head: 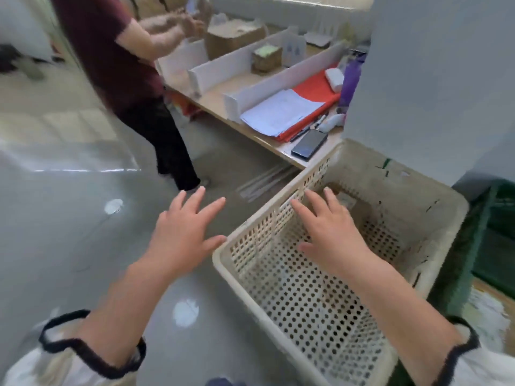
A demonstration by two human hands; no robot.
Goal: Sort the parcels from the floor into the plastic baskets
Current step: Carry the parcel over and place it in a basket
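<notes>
Head view shows a cream perforated plastic basket on the grey floor, holding only a small flat item, too blurred to name, against its far wall. Right hand hovers over the basket, fingers spread, holding nothing. Left hand is just left of the basket's rim, spread and holding nothing. Beyond the basket stands a wooden bench.

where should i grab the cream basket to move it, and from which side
Probably by the thick rolled rim of the basket, one hand on each long side, coming down from above. The open top faces up and the rim forms a lip, while the perforated walls give fingers little purchase. The left hand is outside the near corner; the right hand is above the inside, both open and empty.
</notes>
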